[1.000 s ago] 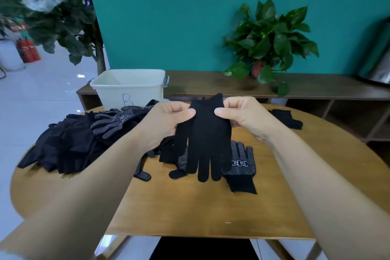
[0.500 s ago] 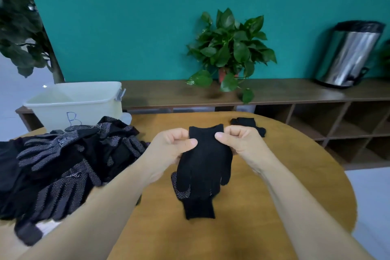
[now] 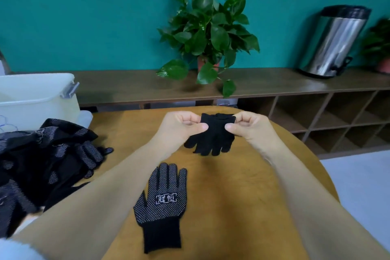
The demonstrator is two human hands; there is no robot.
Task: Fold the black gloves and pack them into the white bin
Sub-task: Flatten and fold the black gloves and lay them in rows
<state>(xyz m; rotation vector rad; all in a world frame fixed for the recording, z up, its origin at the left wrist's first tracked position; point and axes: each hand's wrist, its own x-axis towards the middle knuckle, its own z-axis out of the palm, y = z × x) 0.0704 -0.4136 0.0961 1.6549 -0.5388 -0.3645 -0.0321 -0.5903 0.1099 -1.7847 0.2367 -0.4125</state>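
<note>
Sitting at the far left edge of a round wooden surface point(image 3: 242, 196), a white bin point(image 3: 38, 99) with a grey clip latch stands behind a loose heap of black gloves point(image 3: 42, 164), some showing white-dotted palms. The heap spreads just in front of the bin and reaches toward the surface's left rim.

Nearer the middle, a single dotted glove point(image 3: 161, 205) lies flat, palm up, fingers pointing away from the person and cuff toward the near edge; a white boxed logo marks its palm. It sits apart from the heap, between the two forearms.

Above it, the left hand point(image 3: 179, 126) has its grip clenched on the left top corner of a plain black glove point(image 3: 213, 135), thumb pressed against curled fingers. The right hand point(image 3: 249, 126) pinches the opposite top corner in the same way. The glove is held between them over the far half of the surface, cuff end up, its fingers hanging downward, whether clear of the wood or touching it cannot be told.

Behind the surface runs a long dark wooden shelf point(image 3: 274, 84) against a teal wall. A leafy potted plant point(image 3: 207, 34) stands on it at centre, and a steel pedal bin point(image 3: 333, 40) stands on it to the right.
</note>
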